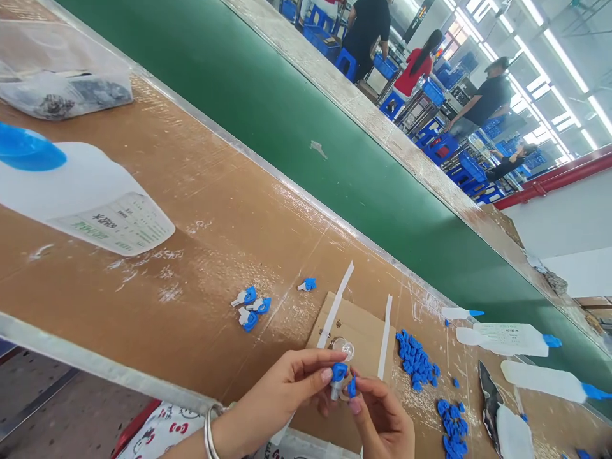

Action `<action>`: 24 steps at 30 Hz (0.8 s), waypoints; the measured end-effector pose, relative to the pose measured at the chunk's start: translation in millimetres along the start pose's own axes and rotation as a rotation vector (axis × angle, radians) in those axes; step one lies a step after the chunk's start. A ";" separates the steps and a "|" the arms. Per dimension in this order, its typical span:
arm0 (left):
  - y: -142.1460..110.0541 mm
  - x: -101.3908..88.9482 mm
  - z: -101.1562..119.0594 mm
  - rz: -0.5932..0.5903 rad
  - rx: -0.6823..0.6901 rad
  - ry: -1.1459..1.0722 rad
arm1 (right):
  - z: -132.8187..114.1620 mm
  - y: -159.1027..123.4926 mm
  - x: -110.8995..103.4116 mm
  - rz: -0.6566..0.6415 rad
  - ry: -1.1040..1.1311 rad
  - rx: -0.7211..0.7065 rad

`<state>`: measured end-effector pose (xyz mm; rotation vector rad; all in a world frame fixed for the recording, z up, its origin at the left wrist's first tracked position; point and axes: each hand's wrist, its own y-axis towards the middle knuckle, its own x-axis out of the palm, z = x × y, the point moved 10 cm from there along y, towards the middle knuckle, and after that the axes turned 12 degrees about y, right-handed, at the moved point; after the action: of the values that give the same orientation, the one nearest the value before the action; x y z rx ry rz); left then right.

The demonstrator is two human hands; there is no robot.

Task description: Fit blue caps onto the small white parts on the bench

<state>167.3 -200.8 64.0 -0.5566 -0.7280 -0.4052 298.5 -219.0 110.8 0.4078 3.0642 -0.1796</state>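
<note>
Between the thumb and fingers of my left hand (302, 381) is a key with a blue plastic head (339, 371), its metallic shaft pointing down. My right hand (383, 417) pinches a small blue plastic cap (352, 386) just right of that key. The two pieces are close together; a gap shows between them. Behind my fingertips, a small clear round dish (343, 346) sits on a cardboard piece (361, 322) with white tape strips. Three blue-headed keys (249, 308) lie grouped to the left, and a single one (307, 284) lies nearer the cardboard.
Loose blue caps form one pile (415, 358) and another (452, 426) at right. White bottles (509, 338) lie beyond them. A large white jug (90, 191) and a clear bag (67, 95) lie at left. A green conveyor belt (287, 134) runs behind; several people work farther off.
</note>
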 end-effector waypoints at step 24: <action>24.6 -44.7 80.4 0.383 0.528 1.550 | 15.0 23.0 -179.0 0.410 -0.683 -0.063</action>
<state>109.0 -126.1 73.2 0.2086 0.7591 -0.1689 477.6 -244.9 104.1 0.7682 2.2615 -0.1608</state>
